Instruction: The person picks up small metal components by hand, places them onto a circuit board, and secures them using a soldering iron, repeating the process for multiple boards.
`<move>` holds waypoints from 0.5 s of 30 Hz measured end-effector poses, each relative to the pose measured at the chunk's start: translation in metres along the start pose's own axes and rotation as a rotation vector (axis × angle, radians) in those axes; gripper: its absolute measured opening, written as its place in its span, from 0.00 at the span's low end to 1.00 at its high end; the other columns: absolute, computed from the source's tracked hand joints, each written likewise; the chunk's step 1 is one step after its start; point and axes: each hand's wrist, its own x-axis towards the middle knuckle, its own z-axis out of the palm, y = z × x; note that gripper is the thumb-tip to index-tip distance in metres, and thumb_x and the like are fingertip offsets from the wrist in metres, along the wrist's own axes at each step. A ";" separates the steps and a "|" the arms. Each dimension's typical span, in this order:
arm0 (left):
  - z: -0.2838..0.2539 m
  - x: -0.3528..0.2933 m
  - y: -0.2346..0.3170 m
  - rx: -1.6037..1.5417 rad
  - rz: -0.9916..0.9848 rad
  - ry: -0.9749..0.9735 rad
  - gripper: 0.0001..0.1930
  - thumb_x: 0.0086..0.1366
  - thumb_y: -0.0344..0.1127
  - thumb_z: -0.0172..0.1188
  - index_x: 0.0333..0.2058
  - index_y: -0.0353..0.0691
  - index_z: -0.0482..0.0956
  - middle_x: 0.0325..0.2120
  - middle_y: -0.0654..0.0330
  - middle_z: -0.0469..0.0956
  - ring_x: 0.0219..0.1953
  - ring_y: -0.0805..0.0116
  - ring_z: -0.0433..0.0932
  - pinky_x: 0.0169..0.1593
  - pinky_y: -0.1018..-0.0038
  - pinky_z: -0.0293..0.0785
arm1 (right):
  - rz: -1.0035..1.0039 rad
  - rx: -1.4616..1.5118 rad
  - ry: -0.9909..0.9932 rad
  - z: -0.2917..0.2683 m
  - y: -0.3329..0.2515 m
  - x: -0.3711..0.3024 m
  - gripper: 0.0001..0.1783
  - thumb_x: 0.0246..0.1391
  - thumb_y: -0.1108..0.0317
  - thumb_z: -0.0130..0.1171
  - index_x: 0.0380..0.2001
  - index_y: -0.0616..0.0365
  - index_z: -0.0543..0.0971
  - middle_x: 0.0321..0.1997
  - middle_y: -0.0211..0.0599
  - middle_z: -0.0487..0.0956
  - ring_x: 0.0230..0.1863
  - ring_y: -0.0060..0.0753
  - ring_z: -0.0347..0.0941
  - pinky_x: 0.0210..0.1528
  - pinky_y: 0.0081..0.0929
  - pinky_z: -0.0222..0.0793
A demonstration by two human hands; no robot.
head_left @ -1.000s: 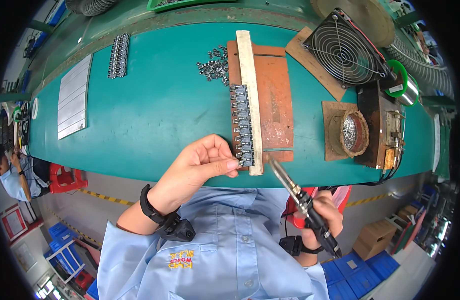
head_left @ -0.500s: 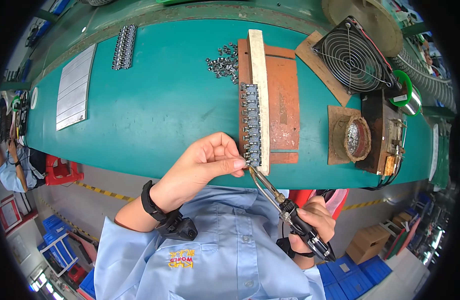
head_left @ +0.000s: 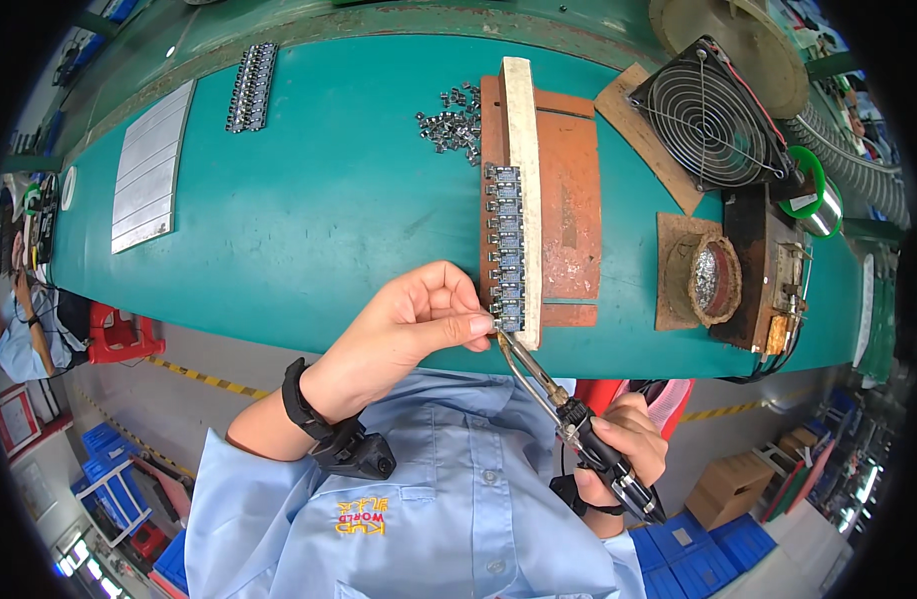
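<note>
My right hand is wrapped round a black-handled soldering iron with a thin metal feed tube along its shaft. Its tip meets the near end of a row of small circuit boards, which stand along a pale strip on a brown board. My left hand is closed in a pinch at the same end, thumb against forefinger. Whatever small part it pinches is mostly covered by the fingertips. Left of the strip's far half lies a pile of small metal parts.
On the green table lie another row of boards and a grooved pale plate. At the right stand a fan, a round pot, a solder spool and a dark metal box. Another person sits far left.
The view has shifted slightly, so the table things sit a little differently in the picture. Both hands and the iron keep their places at the near end of the row.
</note>
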 end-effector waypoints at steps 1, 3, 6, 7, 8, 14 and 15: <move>0.000 0.000 0.000 0.001 -0.001 -0.001 0.05 0.58 0.28 0.56 0.30 0.39 0.67 0.28 0.62 0.74 0.31 0.76 0.74 0.38 0.81 0.68 | 0.000 0.001 0.002 0.000 0.000 0.000 0.20 0.38 0.60 0.63 0.32 0.64 0.76 0.17 0.33 0.76 0.16 0.30 0.69 0.28 0.26 0.63; 0.000 0.000 0.000 0.003 -0.002 -0.001 0.05 0.58 0.28 0.56 0.29 0.39 0.67 0.28 0.62 0.74 0.31 0.76 0.74 0.37 0.81 0.68 | -0.001 0.004 0.007 0.001 0.000 -0.001 0.20 0.37 0.60 0.63 0.32 0.64 0.76 0.17 0.34 0.76 0.17 0.30 0.69 0.28 0.27 0.63; 0.000 0.000 0.000 0.014 -0.009 0.002 0.05 0.58 0.28 0.56 0.29 0.39 0.67 0.28 0.63 0.74 0.31 0.76 0.74 0.37 0.82 0.68 | -0.002 0.004 0.000 0.000 -0.001 0.001 0.20 0.37 0.60 0.63 0.32 0.64 0.76 0.17 0.34 0.76 0.16 0.30 0.69 0.28 0.27 0.63; 0.000 0.000 0.000 0.014 -0.009 0.003 0.05 0.58 0.28 0.56 0.29 0.39 0.67 0.28 0.63 0.74 0.31 0.76 0.74 0.37 0.82 0.68 | -0.002 0.004 -0.003 0.000 -0.001 0.001 0.20 0.37 0.60 0.63 0.31 0.65 0.76 0.16 0.34 0.75 0.16 0.30 0.69 0.28 0.27 0.63; 0.000 0.000 0.001 0.015 -0.009 0.002 0.05 0.58 0.28 0.56 0.29 0.39 0.67 0.27 0.63 0.74 0.31 0.77 0.74 0.37 0.82 0.68 | -0.002 0.004 -0.004 0.000 0.000 0.000 0.20 0.37 0.60 0.63 0.31 0.65 0.76 0.16 0.34 0.75 0.16 0.30 0.69 0.28 0.27 0.63; 0.001 -0.001 0.002 0.016 -0.008 -0.001 0.05 0.58 0.28 0.56 0.29 0.39 0.67 0.27 0.64 0.74 0.31 0.77 0.74 0.37 0.82 0.68 | -0.004 0.026 0.110 0.002 0.002 -0.005 0.21 0.37 0.59 0.63 0.31 0.66 0.76 0.15 0.34 0.74 0.15 0.30 0.67 0.27 0.27 0.63; 0.001 -0.001 0.002 0.015 -0.008 -0.001 0.05 0.58 0.28 0.56 0.29 0.39 0.67 0.27 0.64 0.74 0.31 0.77 0.74 0.37 0.82 0.68 | -0.006 0.032 0.130 0.002 0.002 -0.005 0.21 0.37 0.59 0.63 0.31 0.66 0.76 0.15 0.34 0.74 0.15 0.30 0.67 0.27 0.26 0.63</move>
